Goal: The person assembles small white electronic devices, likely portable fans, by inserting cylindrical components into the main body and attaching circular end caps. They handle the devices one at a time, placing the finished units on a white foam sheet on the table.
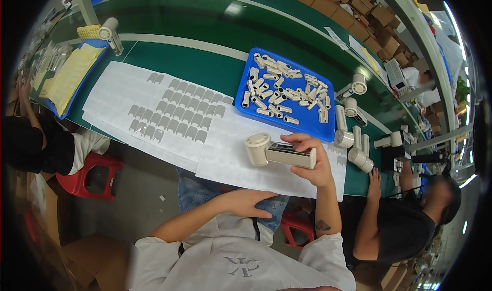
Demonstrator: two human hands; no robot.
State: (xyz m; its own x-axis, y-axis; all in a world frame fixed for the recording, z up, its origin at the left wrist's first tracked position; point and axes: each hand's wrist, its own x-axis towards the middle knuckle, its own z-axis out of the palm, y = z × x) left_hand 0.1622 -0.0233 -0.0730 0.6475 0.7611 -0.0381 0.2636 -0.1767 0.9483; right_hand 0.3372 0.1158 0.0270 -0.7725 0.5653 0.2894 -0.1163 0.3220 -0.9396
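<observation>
My right hand (313, 163) is closed around the handle of a beige handheld device with a round head (258, 148). It holds the device level above the white sheets, the head pointing left and a dark panel along the handle facing up. My left hand (252, 202) lies in front of the table edge over my lap, its fingers stretched out and nothing in it. On the table, the white backing sheets (230, 152) carry rows of grey, tab-shaped stickers (189, 104). Beyond my right hand sits a blue tray (302, 127) with many small beige and black parts (279, 94).
Similar beige devices (350, 106) stand and lie to the right of the tray. One more device (109, 32) stands far left, beside a blue tray with yellow sheets (72, 78). A co-worker's hand (374, 183) touches the table at right; another person sits at left by a red stool (95, 175).
</observation>
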